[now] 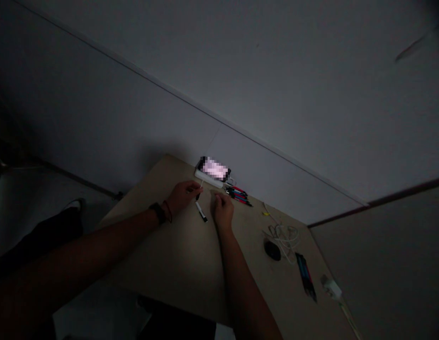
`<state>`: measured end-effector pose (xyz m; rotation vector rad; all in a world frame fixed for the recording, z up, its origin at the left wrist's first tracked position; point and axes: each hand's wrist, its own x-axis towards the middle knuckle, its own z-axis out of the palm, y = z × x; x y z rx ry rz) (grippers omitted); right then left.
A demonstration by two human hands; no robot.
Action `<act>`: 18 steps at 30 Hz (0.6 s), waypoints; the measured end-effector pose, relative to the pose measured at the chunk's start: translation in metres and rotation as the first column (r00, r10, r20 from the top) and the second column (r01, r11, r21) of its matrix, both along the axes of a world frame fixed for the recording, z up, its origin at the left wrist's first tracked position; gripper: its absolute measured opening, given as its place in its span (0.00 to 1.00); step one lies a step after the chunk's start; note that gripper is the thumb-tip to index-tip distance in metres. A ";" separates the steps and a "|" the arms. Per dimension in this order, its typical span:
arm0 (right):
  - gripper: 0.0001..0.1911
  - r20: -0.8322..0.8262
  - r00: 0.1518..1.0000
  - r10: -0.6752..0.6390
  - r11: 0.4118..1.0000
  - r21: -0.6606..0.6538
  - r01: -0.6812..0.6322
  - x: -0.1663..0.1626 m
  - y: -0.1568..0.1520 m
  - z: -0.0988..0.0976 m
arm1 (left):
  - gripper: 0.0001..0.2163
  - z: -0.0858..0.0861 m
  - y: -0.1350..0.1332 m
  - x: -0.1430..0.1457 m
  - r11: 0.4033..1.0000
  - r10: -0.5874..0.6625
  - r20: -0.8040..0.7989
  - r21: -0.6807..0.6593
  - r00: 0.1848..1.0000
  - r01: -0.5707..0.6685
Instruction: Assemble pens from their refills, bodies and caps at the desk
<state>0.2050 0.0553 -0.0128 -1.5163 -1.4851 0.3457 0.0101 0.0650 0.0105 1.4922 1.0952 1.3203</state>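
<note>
My left hand, with a dark band on the wrist, is closed in a pinch on a thin white-and-black stick-like piece, too small and dark to name. Just below the fingertips, a short white-and-black pen-like piece lies on the table. My right hand rests to the right with curled fingers; whatever it holds, if anything, is hidden. Beyond both hands, a phone with a lit, blurred screen leans on a white block. Several pens with red, blue and black parts lie beside it.
The pale table stands against a wall. On its right side are a dark computer mouse, coiled white cable, another group of pens and a white plug-like block. The room is dim.
</note>
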 end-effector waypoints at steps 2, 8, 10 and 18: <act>0.15 -0.117 0.993 -0.009 0.999 -0.041 0.004 -0.001 0.002 -0.001 | 0.12 -0.001 0.000 0.000 1.000 -0.011 0.018 -0.027 1.000 0.011; 0.13 -0.454 0.891 0.028 0.994 -0.081 -0.073 -0.009 0.000 0.001 | 0.15 -0.003 0.003 -0.003 0.988 -0.053 0.210 -0.133 0.976 0.082; 0.14 -0.603 0.795 0.066 0.991 -0.057 -0.125 -0.013 -0.003 0.003 | 0.16 -0.004 0.005 -0.004 0.980 -0.051 0.303 -0.168 0.952 0.106; 0.17 -0.816 0.573 0.074 0.971 -0.073 -0.229 -0.025 -0.014 0.009 | 0.18 -0.003 0.004 -0.002 0.938 -0.042 0.470 -0.285 0.882 0.197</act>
